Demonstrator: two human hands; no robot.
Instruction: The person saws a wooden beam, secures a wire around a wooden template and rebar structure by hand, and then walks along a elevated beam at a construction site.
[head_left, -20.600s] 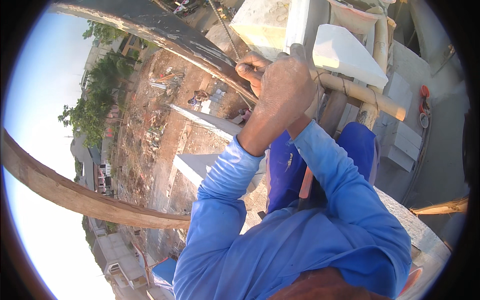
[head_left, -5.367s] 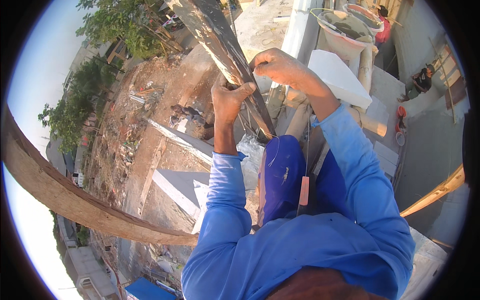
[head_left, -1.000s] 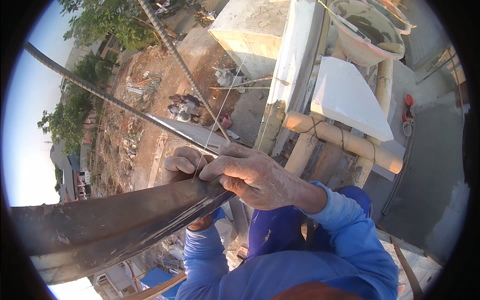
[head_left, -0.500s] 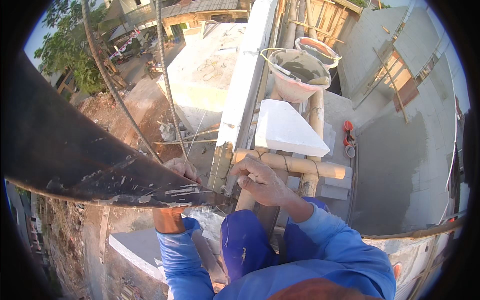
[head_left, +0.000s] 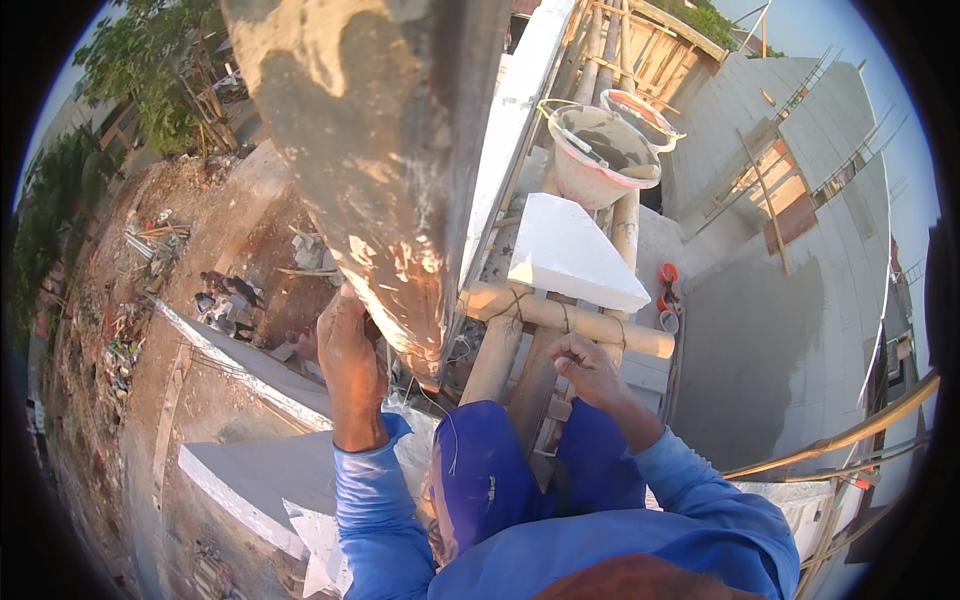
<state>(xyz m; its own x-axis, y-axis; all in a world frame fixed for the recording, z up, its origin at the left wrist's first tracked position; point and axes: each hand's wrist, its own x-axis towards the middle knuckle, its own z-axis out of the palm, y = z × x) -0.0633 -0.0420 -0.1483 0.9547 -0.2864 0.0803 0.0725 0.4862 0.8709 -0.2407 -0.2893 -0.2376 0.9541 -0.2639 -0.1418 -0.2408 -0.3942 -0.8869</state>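
A long, mortar-stained board (head_left: 370, 170) rises steeply, close to the camera, narrowing to its low end between my hands. My left hand (head_left: 350, 365) is closed at its left edge near that end; some of its fingers are hidden behind it. My right hand (head_left: 592, 372) hovers empty above my knee, fingers loosely bent and apart, just below a bamboo crosspiece (head_left: 570, 318) lashed with wire. Beyond the crosspiece lies a white, wedge-shaped block (head_left: 570, 255). A thin string (head_left: 450, 430) hangs over my blue trouser leg.
A mortar bucket (head_left: 600, 160) stands on bamboo poles, with another bucket (head_left: 645, 115) behind it. Right of me is a grey block wall (head_left: 770, 310), partly plastered. Orange containers (head_left: 667, 285) lie below it. At left the ground drops far down, past a white-edged slab (head_left: 260, 480).
The board has swung from lying across the left to standing steeply upward. My right hand has moved right and down, off the crosspiece. My left hand now shows beside the board's edge.
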